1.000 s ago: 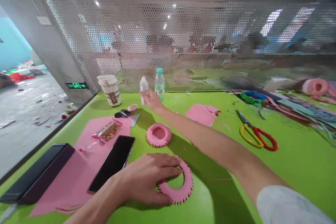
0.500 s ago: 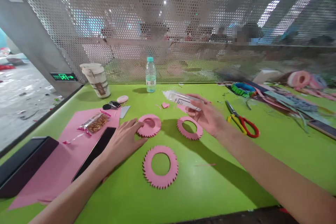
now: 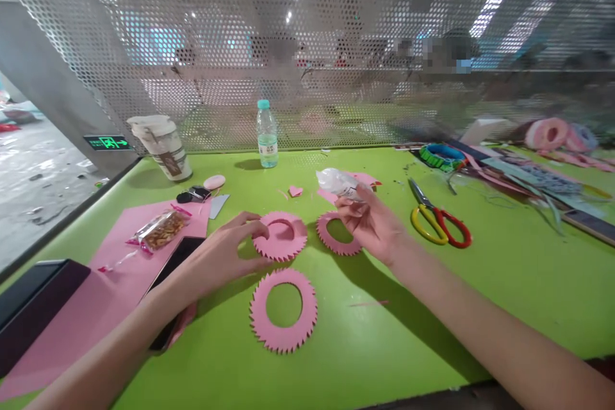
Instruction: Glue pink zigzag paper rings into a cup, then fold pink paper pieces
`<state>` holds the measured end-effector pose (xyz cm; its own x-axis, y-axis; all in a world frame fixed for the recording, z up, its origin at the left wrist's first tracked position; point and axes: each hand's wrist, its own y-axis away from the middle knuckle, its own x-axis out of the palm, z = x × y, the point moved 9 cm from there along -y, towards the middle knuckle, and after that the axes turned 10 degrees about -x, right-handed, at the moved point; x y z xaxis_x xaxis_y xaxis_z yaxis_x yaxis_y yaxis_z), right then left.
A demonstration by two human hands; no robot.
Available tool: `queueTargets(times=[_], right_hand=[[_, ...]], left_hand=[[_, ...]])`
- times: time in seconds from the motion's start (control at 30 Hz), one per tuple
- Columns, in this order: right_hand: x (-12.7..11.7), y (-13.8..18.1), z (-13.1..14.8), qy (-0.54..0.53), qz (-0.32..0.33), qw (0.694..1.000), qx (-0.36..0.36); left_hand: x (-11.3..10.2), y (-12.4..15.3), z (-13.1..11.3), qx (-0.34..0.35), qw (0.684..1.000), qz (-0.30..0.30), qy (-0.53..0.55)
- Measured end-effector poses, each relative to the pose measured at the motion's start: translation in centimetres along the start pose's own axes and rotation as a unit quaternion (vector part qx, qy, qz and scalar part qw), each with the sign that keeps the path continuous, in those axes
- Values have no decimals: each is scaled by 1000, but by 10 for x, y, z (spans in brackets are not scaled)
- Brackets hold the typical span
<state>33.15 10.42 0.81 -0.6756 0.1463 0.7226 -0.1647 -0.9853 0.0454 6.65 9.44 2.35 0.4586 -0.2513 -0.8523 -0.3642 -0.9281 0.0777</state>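
At the table's middle, my left hand [image 3: 228, 248] pinches the left edge of a pink toothed paper ring [image 3: 298, 237]; pink also shows inside its opening. My right hand [image 3: 372, 224] is closed round a clear squeeze bottle of glue [image 3: 340, 184], whose outline is smeared. Beneath that hand lies a second pink toothed ring [image 3: 331, 240], partly covered by the fingers. A third toothed ring [image 3: 259, 311] rests flat nearer to me, with green table showing through its hole.
Scissors [image 3: 435, 214] with yellow and red handles lie right. A water bottle [image 3: 267, 138] and a paper cup [image 3: 166, 150] stand at the back by a perforated screen [image 3: 307, 96]. Pink paper [image 3: 115, 282], a snack packet [image 3: 161, 229] and a phone [image 3: 175, 269] are left; ribbons [image 3: 538, 179] lie far right.
The left hand has raised its ring slightly and tilted it. The glue bottle has turned in my right hand, its nozzle no longer pointing plainly left. The whole view has shifted a little.
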Motion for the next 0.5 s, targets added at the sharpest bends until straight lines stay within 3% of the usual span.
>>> queueTargets(times=[0.3,0.5], right_hand=[[-18,-2,-5,-11,-56,998,-27],[-16,6,-9,-22,-83,996,-10]], left_hand=[[34,-14,-10,1,997,6,-72],[46,1,-12,-27,994,3,-110]])
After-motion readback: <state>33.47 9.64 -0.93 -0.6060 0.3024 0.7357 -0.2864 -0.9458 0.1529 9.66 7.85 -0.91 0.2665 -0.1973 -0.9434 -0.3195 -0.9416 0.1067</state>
